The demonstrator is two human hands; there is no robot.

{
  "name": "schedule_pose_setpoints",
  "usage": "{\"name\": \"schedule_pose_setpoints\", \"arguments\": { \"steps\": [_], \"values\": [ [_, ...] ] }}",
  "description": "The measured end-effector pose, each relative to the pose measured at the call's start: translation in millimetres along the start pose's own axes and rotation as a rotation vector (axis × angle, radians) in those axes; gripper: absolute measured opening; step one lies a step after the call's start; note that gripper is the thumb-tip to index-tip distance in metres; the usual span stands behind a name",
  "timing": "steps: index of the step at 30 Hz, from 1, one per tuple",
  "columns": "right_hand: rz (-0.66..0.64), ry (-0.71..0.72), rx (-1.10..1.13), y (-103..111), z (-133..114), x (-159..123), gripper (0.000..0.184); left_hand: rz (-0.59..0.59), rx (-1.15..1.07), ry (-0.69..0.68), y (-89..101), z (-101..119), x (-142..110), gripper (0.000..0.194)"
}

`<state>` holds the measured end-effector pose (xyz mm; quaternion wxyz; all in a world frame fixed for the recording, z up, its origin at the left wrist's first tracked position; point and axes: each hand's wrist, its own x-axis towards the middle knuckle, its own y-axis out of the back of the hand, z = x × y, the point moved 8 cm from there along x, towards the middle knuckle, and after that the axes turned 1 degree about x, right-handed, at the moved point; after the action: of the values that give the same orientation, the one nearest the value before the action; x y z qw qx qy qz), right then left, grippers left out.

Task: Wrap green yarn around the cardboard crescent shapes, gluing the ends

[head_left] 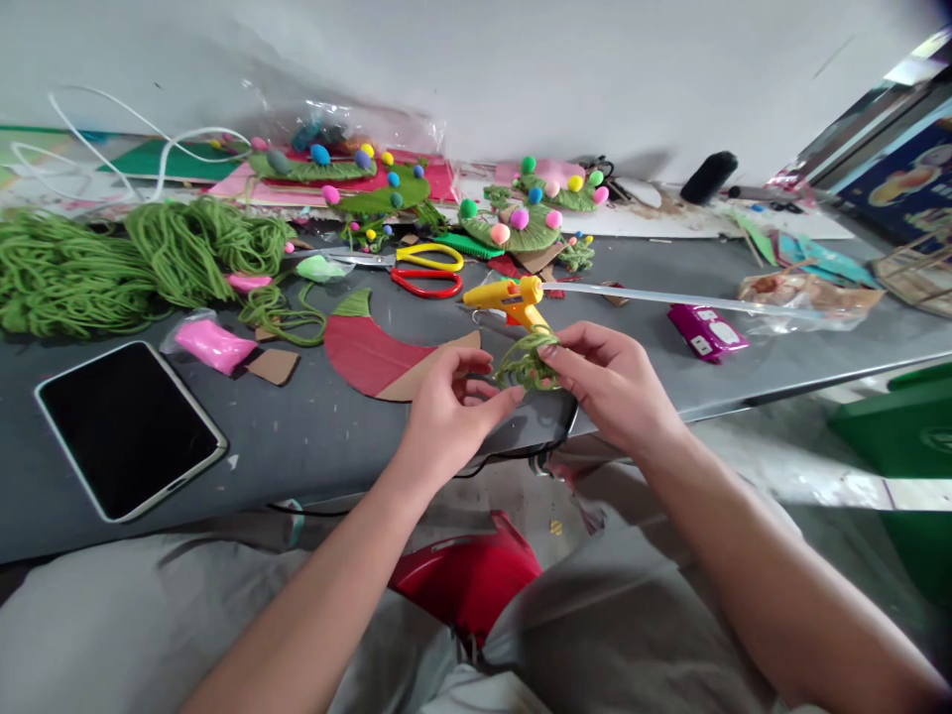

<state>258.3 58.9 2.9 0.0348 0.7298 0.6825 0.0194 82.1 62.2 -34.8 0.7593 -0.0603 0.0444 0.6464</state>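
A small, loosely coiled bundle of thin green yarn [527, 365] is held above the front edge of a dark grey desk [297, 446]. The right hand [621, 382] pinches its right side between thumb and fingers; the loops spread leftward from the grip, loose and tangled. The left hand [450, 409] curves half open beside them; whether it touches the strands is unclear.

1. I've got a pale wall [595, 69] rising right behind the dark grey bench [647, 260]!
2. Far right, I see a printed blue panel [911, 174].
3. And below, there's pale grey floor [780, 446].
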Motion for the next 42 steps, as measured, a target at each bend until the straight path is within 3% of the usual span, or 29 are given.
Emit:
{"name": "schedule_pose_setpoints", "arguments": {
  "steps": [3,9,18,25,29,32,38,42],
  "values": [
    [-0.027,0.004,0.025,-4,-2,-2,0.022,0.002,0.112,-0.07,-1.1,-3,1,0.045],
    [0.016,0.015,-0.018,1,-3,-1,0.023,-0.042,0.101,-0.141,-4.4,-4,2,0.014],
    [0.14,0.007,-0.044,31,2,12,0.017,-0.006,0.099,-0.212,4.6,6,-3,0.009],
    [0.194,-0.025,-0.094,55,1,14,0.021,0.001,-0.033,-0.153,10.7,10,-2,0.017],
    [0.214,-0.103,-0.229,87,8,23,0.024,0.071,-0.069,-0.158,23.4,15,-1,0.019],
    [0.407,-0.107,-0.228,129,11,31,0.024,0.125,-0.093,-0.181,35.9,19,0,0.021],
    [0.726,0.102,-0.191,189,2,52,0.015,0.188,-0.307,-0.201,54.1,27,3,0.02],
    [0.882,0.288,-0.157,214,-15,56,0.012,0.331,-0.503,-0.259,82.2,36,5,0.014]
  ]
}}
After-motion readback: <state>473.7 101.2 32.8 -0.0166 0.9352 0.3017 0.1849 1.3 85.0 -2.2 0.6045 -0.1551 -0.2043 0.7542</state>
